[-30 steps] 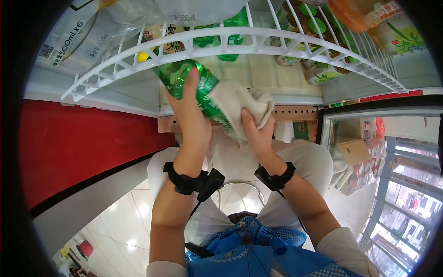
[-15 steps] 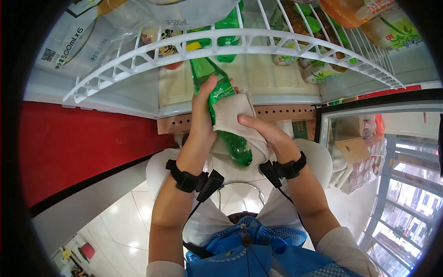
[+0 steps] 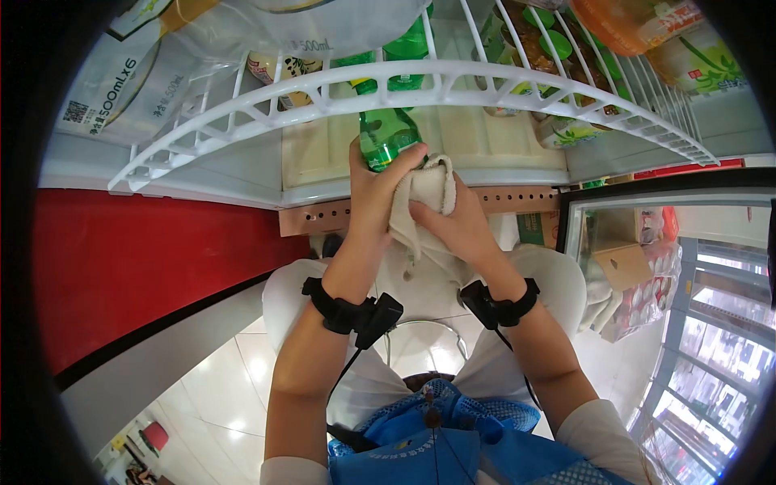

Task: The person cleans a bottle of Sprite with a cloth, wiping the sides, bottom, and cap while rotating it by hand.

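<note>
My left hand [image 3: 373, 190] grips a green plastic soda bottle [image 3: 385, 133], which stands nearly upright just under the white wire shelf [image 3: 242, 105]. My right hand [image 3: 457, 226] presses a beige cloth [image 3: 424, 194] against the bottle's lower half, hiding that part. Both wrists wear black straps. The bottle's yellow cap pokes up to the shelf's front rim.
An open fridge fills the top of the view, with several green and brown bottles [image 3: 558, 40] on the wire shelf and a wrapped pack of bottles [image 3: 121, 65] at the upper left. A red panel [image 3: 137, 259] is at the left, a glass door [image 3: 671, 275] at the right.
The bottle went from tilted across my lap to nearly upright and higher, toward the shelf. My right hand and the cloth slid from its side to wrap its lower part.
</note>
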Motion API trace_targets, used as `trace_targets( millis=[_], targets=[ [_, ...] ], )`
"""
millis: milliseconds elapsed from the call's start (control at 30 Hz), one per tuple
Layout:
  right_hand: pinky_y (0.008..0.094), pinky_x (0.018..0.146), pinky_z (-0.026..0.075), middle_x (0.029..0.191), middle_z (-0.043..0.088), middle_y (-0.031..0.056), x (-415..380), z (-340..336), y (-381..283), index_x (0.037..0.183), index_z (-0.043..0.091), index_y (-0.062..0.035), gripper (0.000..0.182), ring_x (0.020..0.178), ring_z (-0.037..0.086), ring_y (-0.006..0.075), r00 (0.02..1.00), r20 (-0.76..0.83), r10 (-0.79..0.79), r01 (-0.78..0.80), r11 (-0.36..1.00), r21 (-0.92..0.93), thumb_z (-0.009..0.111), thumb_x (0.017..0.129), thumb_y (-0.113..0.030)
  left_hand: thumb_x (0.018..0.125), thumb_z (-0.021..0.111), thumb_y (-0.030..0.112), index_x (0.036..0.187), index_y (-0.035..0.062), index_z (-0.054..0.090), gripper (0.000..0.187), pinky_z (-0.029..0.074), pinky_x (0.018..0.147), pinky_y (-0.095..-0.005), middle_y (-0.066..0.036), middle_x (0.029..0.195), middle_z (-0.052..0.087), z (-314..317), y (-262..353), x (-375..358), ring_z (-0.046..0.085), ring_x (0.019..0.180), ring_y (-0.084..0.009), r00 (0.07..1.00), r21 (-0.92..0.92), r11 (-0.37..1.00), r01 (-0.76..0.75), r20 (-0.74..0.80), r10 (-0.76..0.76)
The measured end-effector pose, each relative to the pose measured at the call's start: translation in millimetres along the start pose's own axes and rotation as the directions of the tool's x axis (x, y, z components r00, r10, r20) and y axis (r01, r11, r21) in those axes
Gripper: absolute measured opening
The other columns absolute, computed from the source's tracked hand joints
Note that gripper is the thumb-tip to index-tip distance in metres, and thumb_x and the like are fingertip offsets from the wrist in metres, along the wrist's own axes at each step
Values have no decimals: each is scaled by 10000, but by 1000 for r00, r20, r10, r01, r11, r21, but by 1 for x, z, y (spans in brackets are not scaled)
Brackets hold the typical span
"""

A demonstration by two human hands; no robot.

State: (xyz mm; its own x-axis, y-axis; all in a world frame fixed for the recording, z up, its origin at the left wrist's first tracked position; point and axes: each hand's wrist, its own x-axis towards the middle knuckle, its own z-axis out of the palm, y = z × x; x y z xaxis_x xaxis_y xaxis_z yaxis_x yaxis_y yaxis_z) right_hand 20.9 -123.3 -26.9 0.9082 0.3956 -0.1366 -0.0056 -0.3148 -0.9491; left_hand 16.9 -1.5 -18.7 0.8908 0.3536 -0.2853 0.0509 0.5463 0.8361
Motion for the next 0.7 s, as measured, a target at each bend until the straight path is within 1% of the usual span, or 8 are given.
trace_targets(
  millis=[67, 133, 167, 233, 267, 333, 467, 700],
  targets=[
    [304, 728, 442, 900, 586, 146, 1, 0, 1, 1096, 437, 12, 581, 808, 581, 229, 999, 36, 38, -42, 994, 101, 651, 669, -319, 651, 686, 112, 1071, 7, 388, 525, 448, 682, -255, -85, 919, 510, -1, 2, 1, 534, 792, -151, 994, 23, 994, 105, -27, -105],
    [279, 710, 447, 903, 587, 122, 4, 3, 4, 1106, 452, -11, 556, 795, 580, 204, 983, 41, 180, -170, 797, 579, 616, 718, -374, 661, 678, 128, 1054, 10, 408, 491, 449, 676, -256, -79, 912, 515, 2, 5, -8, 536, 787, -147, 995, -77, 992, 98, -20, -99],
    [279, 710, 447, 903, 587, 122, 5, 2, 4, 1106, 452, -11, 556, 795, 580, 204, 983, 40, 181, -170, 798, 578, 616, 718, -374, 670, 669, 145, 1038, 14, 428, 458, 450, 670, -258, -73, 906, 520, 3, 5, -10, 538, 781, -144, 995, -176, 980, 91, -14, -95],
    [265, 712, 451, 916, 587, 93, 7, 0, 2, 1091, 488, -37, 506, 793, 578, 177, 941, 189, 282, -319, 540, 779, 572, 755, -406, 677, 662, 159, 1038, 19, 434, 449, 450, 662, -255, -71, 903, 521, 2, 4, -10, 539, 779, -143, 994, -164, 981, 102, -11, -106],
    [265, 712, 451, 916, 587, 93, 8, -2, 3, 1091, 488, -37, 506, 793, 578, 177, 941, 189, 281, -318, 541, 779, 572, 755, -406, 684, 655, 173, 1038, 25, 440, 440, 449, 654, -252, -70, 901, 522, 0, 4, -9, 540, 776, -142, 994, -151, 982, 110, -9, -113],
    [268, 727, 457, 924, 590, 80, 10, -8, 4, 1076, 512, -50, 483, 796, 578, 174, 802, 462, 379, -577, 290, 764, 564, 754, -407, 708, 628, 242, 1002, 39, 469, 391, 451, 640, -253, -58, 861, 532, -7, 0, -5, 545, 750, -142, 992, -140, 983, 122, -9, -124],
    [274, 724, 464, 907, 599, 69, 7, -9, -5, 1030, 544, -61, 433, 768, 579, 177, 748, 570, 339, -628, 85, 773, 562, 750, -391, 751, 551, 366, 921, 53, 502, 359, 458, 617, -273, -55, 797, 552, -1, 18, -5, 547, 685, -147, 987, -313, 947, 70, -113, -110],
    [297, 730, 459, 866, 594, 73, 5, 5, 7, 1002, 549, -64, 383, 776, 571, 193, 815, 473, 336, -527, 91, 845, 496, 790, -379, 764, 573, 303, 1028, 57, 445, 383, 452, 648, -280, -78, 874, 548, -12, 16, -1, 534, 741, -156, 937, -353, 905, -236, -331, 115]
  ],
)
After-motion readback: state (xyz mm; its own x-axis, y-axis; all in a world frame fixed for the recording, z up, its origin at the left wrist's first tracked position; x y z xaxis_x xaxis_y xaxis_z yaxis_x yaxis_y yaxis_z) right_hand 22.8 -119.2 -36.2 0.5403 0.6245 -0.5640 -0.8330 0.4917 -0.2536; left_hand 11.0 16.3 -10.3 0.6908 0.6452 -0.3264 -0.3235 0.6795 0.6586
